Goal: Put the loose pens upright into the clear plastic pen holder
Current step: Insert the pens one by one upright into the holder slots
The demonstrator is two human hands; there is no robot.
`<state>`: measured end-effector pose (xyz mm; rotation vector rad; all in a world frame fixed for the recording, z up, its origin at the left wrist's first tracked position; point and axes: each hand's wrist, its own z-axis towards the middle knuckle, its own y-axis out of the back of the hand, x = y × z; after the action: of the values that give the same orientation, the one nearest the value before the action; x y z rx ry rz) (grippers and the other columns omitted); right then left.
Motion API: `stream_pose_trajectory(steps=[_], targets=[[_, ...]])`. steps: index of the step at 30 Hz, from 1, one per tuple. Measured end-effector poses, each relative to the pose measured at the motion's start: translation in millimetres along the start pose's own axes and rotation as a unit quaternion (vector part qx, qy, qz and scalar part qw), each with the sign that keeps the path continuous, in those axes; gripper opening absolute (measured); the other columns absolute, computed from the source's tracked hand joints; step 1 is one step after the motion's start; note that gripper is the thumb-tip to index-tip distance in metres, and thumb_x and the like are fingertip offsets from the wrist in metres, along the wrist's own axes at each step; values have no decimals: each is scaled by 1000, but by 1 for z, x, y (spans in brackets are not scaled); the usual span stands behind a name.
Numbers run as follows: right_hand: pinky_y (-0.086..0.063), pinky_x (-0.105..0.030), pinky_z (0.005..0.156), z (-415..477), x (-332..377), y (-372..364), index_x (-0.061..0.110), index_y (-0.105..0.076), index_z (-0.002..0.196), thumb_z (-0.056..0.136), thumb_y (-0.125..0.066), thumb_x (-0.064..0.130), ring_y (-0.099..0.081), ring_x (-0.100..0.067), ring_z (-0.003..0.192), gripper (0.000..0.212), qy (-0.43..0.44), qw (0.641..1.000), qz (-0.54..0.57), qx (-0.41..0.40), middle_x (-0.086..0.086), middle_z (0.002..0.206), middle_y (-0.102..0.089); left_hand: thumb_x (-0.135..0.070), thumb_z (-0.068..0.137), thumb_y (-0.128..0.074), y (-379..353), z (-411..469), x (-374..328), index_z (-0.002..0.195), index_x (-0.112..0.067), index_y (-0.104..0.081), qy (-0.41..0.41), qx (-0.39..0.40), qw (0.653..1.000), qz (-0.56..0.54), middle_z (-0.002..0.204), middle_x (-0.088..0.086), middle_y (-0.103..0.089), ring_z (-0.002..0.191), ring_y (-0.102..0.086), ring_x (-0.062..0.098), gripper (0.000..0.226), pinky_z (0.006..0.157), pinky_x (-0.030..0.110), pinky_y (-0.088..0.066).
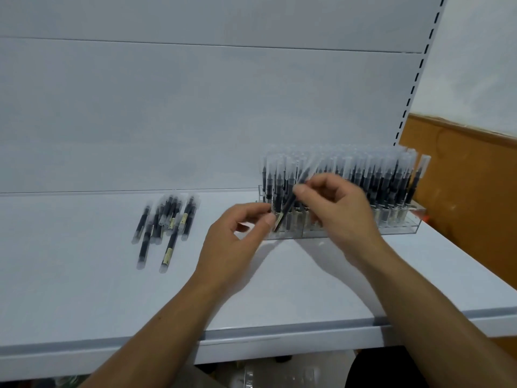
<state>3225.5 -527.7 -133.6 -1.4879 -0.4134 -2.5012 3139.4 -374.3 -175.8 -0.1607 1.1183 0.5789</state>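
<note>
Clear plastic pen holder [397,229] sits right on shelf [84,289], nearly full. One pen [289,204] pinched by both: right hand [335,208] near cap, left hand [237,236] at lower end. Long axis tilted, bottom toward front-left slot, needs straightening. Loose pens [165,225] left, nearer left hand, roughly ten, blurry.

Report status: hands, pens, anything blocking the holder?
Both hands, left and right, pinch one tilted pen at holder. Loose pens remain. Nothing blocking.
</note>
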Motion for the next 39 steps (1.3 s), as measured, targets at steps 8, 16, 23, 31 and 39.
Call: stream_pose_trajectory(steps=[8, 16, 23, 31, 39], targets=[[-50, -26, 62, 26, 5, 24, 33, -63, 80, 89, -69, 32, -56, -8, 63, 11, 67, 981, -152, -100, 14, 72, -63, -37, 96, -56, 0, 5, 12, 139, -37, -49, 17, 58, 979, 192, 142, -28, -40, 127, -29, -14, 44, 96, -2, -14], [-38, -16, 57, 32, -6, 15, 35, -57, 76, 88, -70, 37, -54, 3, 62, 17, 37, 947, -319, 10, 17, 69, -60, -33, 96, -56, -1, 6, 12, 139, -39, -48, 19, 61, 979, 195, 145, -27, -40, 134, -32, -7, 44, 107, 16, -21], [-40, -21, 58, 27, -14, 11, 34, -52, 74, 88, -69, 37, -56, 0, 66, 23, 2, 945, -326, 17, 14, 71, -61, -29, 96, -56, -1, 6, 13, 139, -37, -49, 17, 60, 979, 193, 145, -25, -41, 134, -32, -7, 44, 109, 16, -22], [-47, -27, 67, 22, -8, 11, 34, -57, 83, 88, -68, 39, -60, -4, 74, 13, -27, 939, -344, 17, 17, 77, -63, -30, 96, -58, -1, 5, 9, 138, -38, -49, 22, 58, 980, 190, 143, -26, -42, 132, -34, -6, 44, 105, 15, -22], [-36, -15, 57, -13, 1, -3, 37, -64, 80, 89, -64, 43, -57, 6, 69, 11, -17, 934, -346, 89, 21, 73, -64, -28, 96, -58, 25, 7, -4, 121, -42, -57, 82, -8, 993, 86, 125, -22, -54, 115, -50, 0, 28, 95, 22, -39]])
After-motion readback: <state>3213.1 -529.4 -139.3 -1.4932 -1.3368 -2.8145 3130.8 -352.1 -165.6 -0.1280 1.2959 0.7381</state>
